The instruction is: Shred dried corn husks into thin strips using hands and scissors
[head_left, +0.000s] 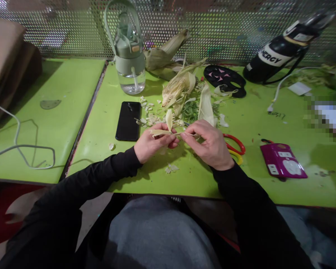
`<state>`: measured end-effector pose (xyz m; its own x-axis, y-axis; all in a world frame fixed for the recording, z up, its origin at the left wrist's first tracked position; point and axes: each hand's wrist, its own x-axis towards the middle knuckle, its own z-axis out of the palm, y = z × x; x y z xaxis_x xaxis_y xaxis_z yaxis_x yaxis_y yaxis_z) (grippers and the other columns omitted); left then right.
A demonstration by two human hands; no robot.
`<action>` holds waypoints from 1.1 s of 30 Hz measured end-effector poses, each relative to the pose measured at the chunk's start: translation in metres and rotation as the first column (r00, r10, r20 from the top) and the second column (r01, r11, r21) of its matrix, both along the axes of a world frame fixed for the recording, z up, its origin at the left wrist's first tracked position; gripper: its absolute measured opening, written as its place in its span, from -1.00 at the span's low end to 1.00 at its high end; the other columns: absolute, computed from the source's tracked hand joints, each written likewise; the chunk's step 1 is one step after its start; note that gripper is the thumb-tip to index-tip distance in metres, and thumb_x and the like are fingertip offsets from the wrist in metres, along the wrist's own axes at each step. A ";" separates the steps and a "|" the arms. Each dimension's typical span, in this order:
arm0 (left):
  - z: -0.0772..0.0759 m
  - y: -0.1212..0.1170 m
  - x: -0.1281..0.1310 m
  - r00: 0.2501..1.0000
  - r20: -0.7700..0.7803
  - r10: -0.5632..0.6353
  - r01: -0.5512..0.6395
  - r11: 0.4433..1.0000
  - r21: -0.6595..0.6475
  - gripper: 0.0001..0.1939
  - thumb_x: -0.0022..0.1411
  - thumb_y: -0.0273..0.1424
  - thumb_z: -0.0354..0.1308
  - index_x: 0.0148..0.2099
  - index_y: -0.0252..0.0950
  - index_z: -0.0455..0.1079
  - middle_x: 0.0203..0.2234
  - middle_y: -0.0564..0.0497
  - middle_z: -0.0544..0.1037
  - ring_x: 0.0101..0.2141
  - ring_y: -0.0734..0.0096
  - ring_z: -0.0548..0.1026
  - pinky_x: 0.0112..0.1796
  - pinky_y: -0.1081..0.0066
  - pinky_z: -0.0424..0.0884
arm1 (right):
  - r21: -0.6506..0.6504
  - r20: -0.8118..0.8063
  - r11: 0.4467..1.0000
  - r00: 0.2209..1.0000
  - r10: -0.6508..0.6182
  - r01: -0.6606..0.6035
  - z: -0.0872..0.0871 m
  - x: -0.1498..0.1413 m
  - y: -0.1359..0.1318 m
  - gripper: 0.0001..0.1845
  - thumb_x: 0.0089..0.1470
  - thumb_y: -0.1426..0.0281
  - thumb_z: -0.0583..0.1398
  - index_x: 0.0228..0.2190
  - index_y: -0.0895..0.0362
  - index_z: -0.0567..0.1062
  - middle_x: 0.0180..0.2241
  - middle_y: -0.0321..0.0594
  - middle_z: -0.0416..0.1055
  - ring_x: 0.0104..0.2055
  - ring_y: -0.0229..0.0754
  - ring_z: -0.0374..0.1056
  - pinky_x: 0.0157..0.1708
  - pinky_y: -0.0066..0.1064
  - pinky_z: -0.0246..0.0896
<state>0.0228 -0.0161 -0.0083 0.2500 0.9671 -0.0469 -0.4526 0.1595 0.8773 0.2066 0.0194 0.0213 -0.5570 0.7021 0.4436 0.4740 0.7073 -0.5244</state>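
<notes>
Between both hands is a small piece made of pale corn husk strips (169,120), with one petal-like strip standing up and another pointing left. My left hand (156,144) pinches it near its middle. My right hand (208,144) is closed with thumb and forefinger on a thin husk strip coming out of its right side. Just beyond the fingers lie husk scraps (151,119), a heap of dried corn husks (180,87) and curled green strands (190,109). Scissors with red and yellow handles (236,145) lie partly hidden behind my right hand.
A black phone (128,121) and a water bottle (130,71) stand to the left. Farther right are a black palette-shaped piece (224,80), a tilted black bottle (280,56), a white cable (280,86) and a purple packet (282,160). Perforated mesh (212,33) closes the table's back.
</notes>
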 end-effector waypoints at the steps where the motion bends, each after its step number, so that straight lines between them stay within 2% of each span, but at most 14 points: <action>1: 0.000 0.000 -0.001 1.000 -0.001 0.002 -0.002 1.000 0.013 -0.73 0.11 -0.33 0.34 -0.25 -0.35 0.34 -0.48 0.03 0.57 -0.46 0.51 0.54 -0.32 0.43 0.48 | -0.013 -0.006 1.000 1.000 0.003 -0.003 0.001 0.000 0.000 -0.74 0.17 0.43 0.17 -0.56 0.11 0.33 -0.56 -0.30 0.30 -0.47 -0.22 0.20 -0.42 -0.31 0.11; 3: -0.001 0.001 -0.001 1.000 -0.020 -0.019 0.020 0.999 0.027 -0.71 0.10 -0.33 0.35 -0.24 -0.36 0.34 -0.49 0.03 0.57 -0.47 0.51 0.54 -0.33 0.44 0.48 | -0.018 -0.034 1.000 0.999 0.005 -0.006 0.001 0.001 0.000 -0.78 0.17 0.42 0.18 -0.52 0.10 0.36 -0.52 -0.29 0.32 -0.44 -0.21 0.23 -0.40 -0.31 0.15; 6: -0.002 0.003 -0.001 0.994 -0.080 -0.069 0.070 0.997 0.014 -0.72 0.07 -0.34 0.36 -0.27 -0.37 0.37 -0.53 0.06 0.54 -0.49 0.53 0.51 -0.34 0.45 0.47 | 0.064 -0.107 0.998 0.994 -0.009 0.016 -0.001 0.001 0.000 -0.96 0.14 0.38 0.22 -0.33 0.09 0.46 -0.31 -0.20 0.42 -0.23 -0.12 0.35 -0.24 -0.23 0.27; 8: -0.003 0.003 0.001 0.985 -0.131 -0.117 0.116 0.993 -0.010 -0.74 0.06 -0.35 0.37 -0.32 -0.39 0.38 -0.53 0.04 0.53 -0.49 0.53 0.50 -0.34 0.44 0.47 | 0.130 -0.101 0.991 0.995 -0.017 0.030 -0.003 0.000 -0.001 -0.87 0.15 0.38 0.21 -0.22 0.07 0.49 -0.21 -0.15 0.42 -0.11 -0.07 0.36 -0.12 -0.16 0.27; 11: -0.001 0.000 0.003 0.972 -0.175 -0.159 0.154 0.987 -0.039 -0.74 0.09 -0.32 0.34 -0.34 -0.41 0.39 -0.51 0.01 0.53 -0.47 0.52 0.50 -0.32 0.44 0.47 | 0.162 -0.022 0.987 1.000 -0.005 0.009 -0.005 -0.001 -0.001 -0.85 0.17 0.40 0.20 -0.19 0.05 0.53 -0.17 -0.14 0.44 -0.06 -0.04 0.36 -0.04 -0.09 0.25; 15: 0.003 -0.003 0.005 0.978 -0.167 -0.127 0.116 0.991 -0.074 -0.74 0.16 -0.27 0.28 -0.32 -0.38 0.37 -0.52 0.01 0.53 -0.47 0.49 0.51 -0.31 0.42 0.48 | 0.123 0.044 0.992 0.999 0.027 -0.033 -0.006 -0.001 0.000 -0.81 0.21 0.40 0.15 -0.17 0.05 0.53 -0.05 -0.11 0.44 0.04 0.01 0.33 0.03 -0.02 0.22; 19: 0.002 -0.003 0.005 0.990 -0.116 -0.082 0.066 0.989 -0.134 -0.76 0.21 -0.27 0.21 -0.25 -0.37 0.36 -0.55 0.04 0.50 -0.45 0.43 0.55 -0.26 0.35 0.51 | 0.073 0.093 0.997 0.995 0.031 -0.037 -0.010 -0.001 0.002 -0.79 0.23 0.30 0.14 -0.14 0.09 0.49 0.00 -0.04 0.41 0.09 0.02 0.31 0.05 -0.04 0.25; 23: -0.001 -0.003 0.006 0.999 -0.018 -0.040 0.036 0.982 -0.184 -0.76 0.17 -0.27 0.23 -0.37 -0.35 0.35 -0.63 0.10 0.39 -0.40 0.37 0.57 -0.20 0.32 0.51 | 0.080 0.103 0.996 0.995 0.020 -0.028 -0.015 -0.001 0.005 -0.77 0.26 0.27 0.11 -0.10 0.05 0.45 -0.03 -0.07 0.43 0.05 -0.03 0.34 0.04 -0.07 0.26; 25: -0.001 -0.003 0.006 0.999 0.040 -0.021 0.029 0.975 -0.222 -0.77 0.15 -0.27 0.25 -0.38 -0.35 0.38 -0.64 0.10 0.39 -0.41 0.38 0.57 -0.18 0.32 0.51 | 0.132 0.057 0.991 0.998 -0.014 0.007 -0.016 0.000 0.006 -0.76 0.26 0.25 0.11 -0.08 0.03 0.44 -0.02 -0.08 0.41 0.06 -0.03 0.33 0.03 -0.07 0.27; 27: -0.001 -0.003 0.006 0.997 0.081 0.005 0.015 0.968 -0.250 -0.79 0.14 -0.29 0.26 -0.31 -0.36 0.43 -0.59 0.07 0.46 -0.39 0.40 0.56 -0.16 0.31 0.49 | 0.277 -0.034 0.958 0.997 -0.067 0.074 -0.016 0.000 0.005 -0.74 0.22 0.18 0.14 -0.13 0.03 0.45 -0.06 -0.09 0.40 0.01 0.00 0.34 -0.06 -0.08 0.30; 30: -0.001 -0.001 0.007 0.989 0.115 0.094 -0.061 0.962 -0.265 -0.77 0.15 -0.33 0.27 -0.16 -0.34 0.47 -0.39 0.01 0.57 -0.30 0.43 0.56 -0.14 0.36 0.45 | 0.502 -0.107 0.856 0.991 -0.082 0.125 -0.016 -0.001 0.000 -0.73 0.13 0.10 0.22 -0.40 0.04 0.46 -0.36 -0.17 0.39 -0.29 -0.08 0.33 -0.32 -0.22 0.27; 31: -0.001 -0.001 0.008 0.985 0.120 0.124 -0.089 0.961 -0.262 -0.76 0.15 -0.33 0.27 -0.14 -0.33 0.47 -0.33 0.00 0.59 -0.27 0.44 0.55 -0.16 0.40 0.44 | 0.514 -0.082 0.851 0.994 -0.077 0.109 -0.017 -0.003 -0.003 -0.72 0.11 0.12 0.24 -0.46 0.05 0.44 -0.44 -0.21 0.36 -0.37 -0.12 0.30 -0.39 -0.26 0.23; 33: -0.002 0.000 0.009 0.978 0.130 0.161 -0.126 0.963 -0.240 -0.74 0.17 -0.33 0.26 -0.10 -0.31 0.47 -0.28 0.00 0.60 -0.24 0.47 0.55 -0.20 0.46 0.41 | 0.435 0.017 0.899 0.998 -0.068 0.054 -0.020 -0.008 -0.009 -0.78 0.12 0.22 0.26 -0.46 0.07 0.45 -0.49 -0.22 0.38 -0.43 -0.16 0.29 -0.44 -0.31 0.20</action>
<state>0.0322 -0.0164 -0.0102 0.1301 0.9609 -0.2446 -0.6063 0.2723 0.7472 0.1986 0.0106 0.0015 -0.5376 0.4769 0.6954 0.5345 0.8306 -0.1564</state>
